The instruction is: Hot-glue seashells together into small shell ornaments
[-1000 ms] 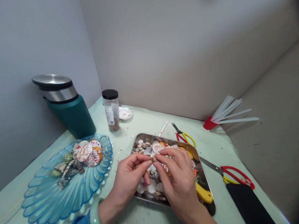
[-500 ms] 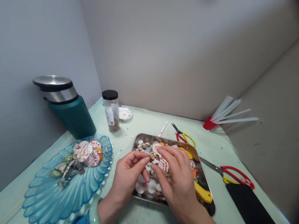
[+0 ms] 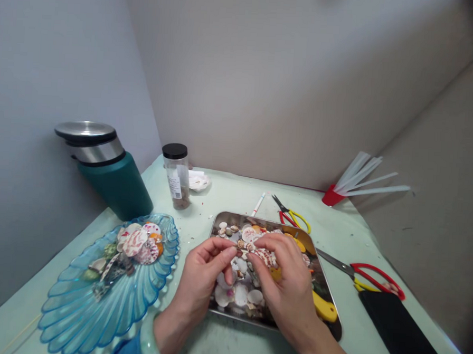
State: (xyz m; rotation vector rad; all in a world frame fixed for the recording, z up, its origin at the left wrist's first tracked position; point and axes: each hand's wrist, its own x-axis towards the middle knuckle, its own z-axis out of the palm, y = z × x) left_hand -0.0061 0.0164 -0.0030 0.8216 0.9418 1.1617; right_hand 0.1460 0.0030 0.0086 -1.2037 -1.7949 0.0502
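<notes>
on my feed: left hand [image 3: 197, 275], thumb and forefinger pinched together, contents i cannot tell; right hand [image 3: 290, 288], thumb and forefinger parted; small brown shells [image 3: 249, 247], between the fingertips, over metal tray [image 3: 228, 217].

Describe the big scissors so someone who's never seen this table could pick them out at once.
Start at the metal tray of shells, low in the picture. Just right of it, the big scissors lie beside a flat black object. A small tool behind the tray also has red and yellow handles, but the scissors' blades are much longer.
</notes>
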